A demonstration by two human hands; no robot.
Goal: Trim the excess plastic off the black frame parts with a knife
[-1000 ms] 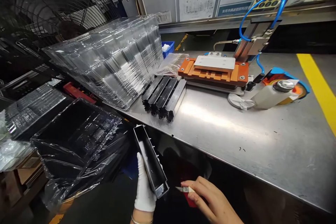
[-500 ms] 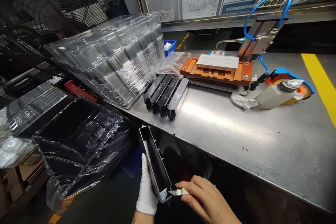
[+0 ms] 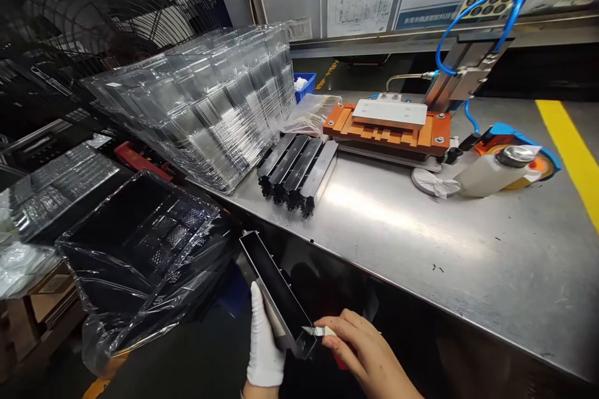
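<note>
My left hand (image 3: 263,343), in a white glove, grips a long black plastic channel part (image 3: 276,290) from below, holding it tilted in front of the table edge. My bare right hand (image 3: 362,352) pinches a small blade with a red handle (image 3: 318,331), whose tip touches the near end of the black part. Several more of the same black parts (image 3: 299,169) lie side by side on the steel table (image 3: 421,230).
A tall stack of clear plastic trays (image 3: 206,100) leans at the table's left. An orange fixture with a pneumatic cylinder (image 3: 393,126) and a white bottle (image 3: 491,171) stand at the back. A black bin lined with plastic film (image 3: 135,243) sits to the left, below a fan.
The blade in my right hand moved left until it met the near end of the black part. My left hand shifted the part slightly right and turned it a little.
</note>
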